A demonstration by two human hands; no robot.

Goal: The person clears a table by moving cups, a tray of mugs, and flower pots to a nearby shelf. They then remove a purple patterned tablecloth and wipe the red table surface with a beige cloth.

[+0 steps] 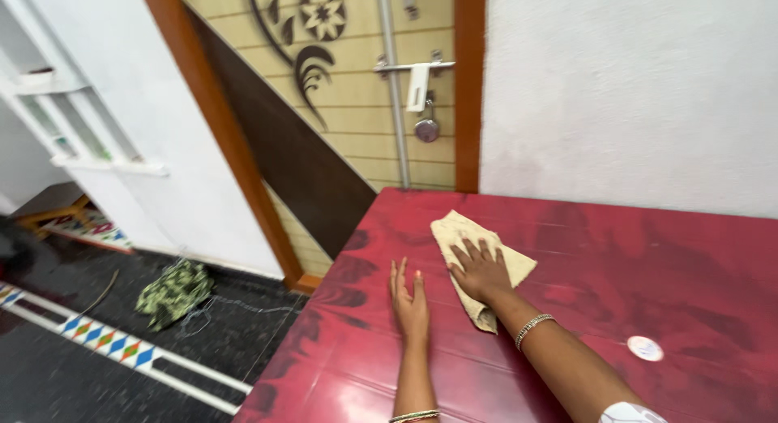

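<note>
My right hand [480, 269] lies flat, fingers spread, on a beige cloth [458, 231] that is spread over the red table top [616, 253]. The cloth reaches out past my fingers toward the table's far left corner and bunches under my wrist. My left hand [409, 297] rests palm down on the bare red surface just left of the cloth, fingers together, holding nothing. Both wrists wear thin bangles.
A small round white sticker [645, 348] sits on the table to the right. The table stands against a white wall [632, 91], next to a wooden door [365, 107] with a metal latch. On the dark floor at left lies a green patterned cloth [173, 288].
</note>
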